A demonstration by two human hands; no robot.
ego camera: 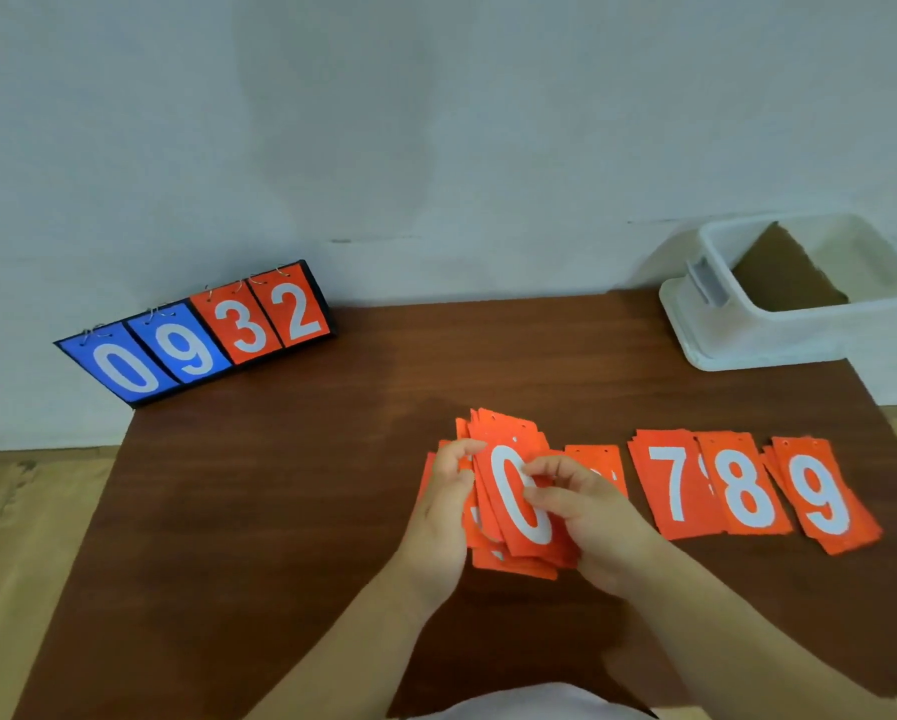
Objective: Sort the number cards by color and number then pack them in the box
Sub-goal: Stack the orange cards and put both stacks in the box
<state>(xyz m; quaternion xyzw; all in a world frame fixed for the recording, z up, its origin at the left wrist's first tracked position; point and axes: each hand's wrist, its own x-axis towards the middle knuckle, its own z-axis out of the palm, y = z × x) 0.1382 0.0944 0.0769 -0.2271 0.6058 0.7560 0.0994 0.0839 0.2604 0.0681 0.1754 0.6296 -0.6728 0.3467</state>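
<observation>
On the wooden table (280, 511), the flip scoreboard (197, 335) at 10 o'clock read 0 9 3 2, blue then orange. The white bin (779, 324) at 2 o'clock only had a cardboard sheet (779, 278) in it. The 7 card (670, 491), 8 card (747, 491) and 9 card (825, 496) lay at 3 o'clock. At center, the left hand (436, 517) gripped the orange card stack (514, 496), 0 on top, with the right hand (586, 517) pinching it.

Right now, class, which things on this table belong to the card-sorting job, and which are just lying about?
Job: orange card stack, gripped by left hand and right hand; 7 card, 8 card, 9 card laid out; white box.
Lying about: scoreboard reading 0932, back left.
</observation>
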